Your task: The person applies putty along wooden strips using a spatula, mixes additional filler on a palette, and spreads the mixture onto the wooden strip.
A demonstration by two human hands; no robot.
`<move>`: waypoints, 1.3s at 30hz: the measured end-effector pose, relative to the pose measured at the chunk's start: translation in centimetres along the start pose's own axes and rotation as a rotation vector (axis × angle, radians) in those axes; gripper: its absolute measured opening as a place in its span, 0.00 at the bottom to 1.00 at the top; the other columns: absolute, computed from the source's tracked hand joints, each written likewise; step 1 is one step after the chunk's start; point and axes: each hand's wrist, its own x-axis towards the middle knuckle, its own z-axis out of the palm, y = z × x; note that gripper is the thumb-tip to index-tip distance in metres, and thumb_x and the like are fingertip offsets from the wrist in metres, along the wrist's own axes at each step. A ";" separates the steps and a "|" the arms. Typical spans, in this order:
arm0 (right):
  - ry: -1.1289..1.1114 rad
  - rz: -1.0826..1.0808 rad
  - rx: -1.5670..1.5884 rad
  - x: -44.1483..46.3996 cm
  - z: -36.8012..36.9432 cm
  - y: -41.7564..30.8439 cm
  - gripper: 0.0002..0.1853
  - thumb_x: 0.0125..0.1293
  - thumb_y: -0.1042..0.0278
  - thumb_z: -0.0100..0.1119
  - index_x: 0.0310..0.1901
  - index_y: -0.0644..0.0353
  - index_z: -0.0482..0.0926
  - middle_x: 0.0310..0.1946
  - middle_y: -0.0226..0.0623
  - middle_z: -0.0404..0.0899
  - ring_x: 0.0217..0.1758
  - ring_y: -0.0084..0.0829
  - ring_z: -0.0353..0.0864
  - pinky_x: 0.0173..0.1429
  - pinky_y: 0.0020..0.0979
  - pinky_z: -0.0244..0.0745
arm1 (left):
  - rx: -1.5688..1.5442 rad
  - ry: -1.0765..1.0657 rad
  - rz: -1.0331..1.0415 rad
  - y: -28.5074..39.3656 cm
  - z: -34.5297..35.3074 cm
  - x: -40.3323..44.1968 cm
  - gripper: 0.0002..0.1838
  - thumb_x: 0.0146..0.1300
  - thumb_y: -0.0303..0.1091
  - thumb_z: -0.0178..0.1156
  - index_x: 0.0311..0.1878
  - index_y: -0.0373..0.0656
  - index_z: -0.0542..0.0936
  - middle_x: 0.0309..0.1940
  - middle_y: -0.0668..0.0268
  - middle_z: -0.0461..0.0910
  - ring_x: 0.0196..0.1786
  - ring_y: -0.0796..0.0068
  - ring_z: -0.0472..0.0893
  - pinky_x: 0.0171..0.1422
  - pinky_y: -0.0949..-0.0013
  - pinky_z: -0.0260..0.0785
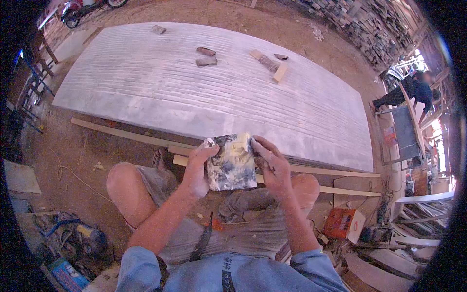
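Between my two hands is a roughly square, flat board (pixel 232 168) smeared with cream, white and dark filler-like paste. A thicker pale yellow lump (pixel 239 146) sits near its upper right. My left hand (pixel 198 165) grips the left edge, its thumb on the upper face. On the right side, my right hand (pixel 272 163) is closed around the edge near the top corner; whether it also holds a small tool there cannot be made out. Just beyond the board lies a large whitish panel (pixel 160 104) with long parallel grooves.
On the panel lie a wrapped wood block (pixel 269 64) and several crumpled brown scraps, one a dark scrap (pixel 206 51). Wooden strips (pixel 126 135) run along its near side. An orange box (pixel 343 224) stands at right. A person (pixel 413 92) bends over farther right.
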 end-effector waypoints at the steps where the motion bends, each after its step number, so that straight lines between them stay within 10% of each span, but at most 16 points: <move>1: -0.001 -0.002 0.001 -0.4 0.2 0.3 0.27 0.63 0.83 0.53 0.63 0.53 0.78 0.65 0.43 0.74 0.69 0.43 0.73 0.70 0.38 0.69 | 0.000 0.001 0.002 -0.3 -0.3 0.0 0.15 0.67 0.33 0.57 0.52 0.35 0.77 0.43 0.59 0.84 0.44 0.68 0.87 0.50 0.63 0.83; 10: -0.024 -0.038 -0.233 -3.7 0.7 4.7 0.20 0.70 0.82 0.50 0.61 0.59 0.78 0.57 0.43 0.79 0.58 0.39 0.80 0.64 0.33 0.73 | -0.042 0.017 0.187 0.1 -0.1 -0.8 0.16 0.67 0.33 0.57 0.55 0.36 0.75 0.47 0.60 0.83 0.48 0.67 0.86 0.54 0.61 0.81; 13: 0.096 0.422 -0.172 -4.4 0.8 3.9 0.13 0.75 0.70 0.50 0.55 0.64 0.78 0.48 0.41 0.83 0.50 0.35 0.82 0.55 0.31 0.77 | 0.081 0.091 0.430 -0.7 -2.1 0.0 0.16 0.68 0.32 0.59 0.56 0.38 0.75 0.48 0.64 0.82 0.51 0.71 0.83 0.56 0.64 0.77; 16: 0.377 0.446 0.375 -4.3 1.4 0.4 0.14 0.78 0.62 0.48 0.51 0.64 0.76 0.40 0.40 0.84 0.41 0.29 0.83 0.44 0.28 0.77 | 0.120 0.116 0.376 -1.0 -2.4 0.9 0.16 0.69 0.33 0.59 0.58 0.40 0.74 0.50 0.67 0.80 0.53 0.77 0.80 0.58 0.68 0.73; 22: 0.054 0.732 0.920 -3.0 4.6 -4.3 0.12 0.75 0.63 0.52 0.48 0.64 0.77 0.34 0.40 0.84 0.26 0.28 0.82 0.29 0.29 0.77 | 0.256 0.088 0.273 -1.3 -1.7 0.4 0.20 0.70 0.33 0.57 0.62 0.38 0.73 0.52 0.66 0.80 0.52 0.77 0.81 0.55 0.69 0.75; 39: -0.118 0.547 0.189 1.1 -2.1 -0.3 0.12 0.71 0.65 0.57 0.40 0.67 0.82 0.25 0.34 0.82 0.21 0.21 0.76 0.27 0.26 0.72 | 0.695 -0.167 0.175 1.0 -2.7 1.6 0.19 0.69 0.28 0.54 0.62 0.34 0.76 0.49 0.68 0.82 0.50 0.81 0.78 0.59 0.72 0.71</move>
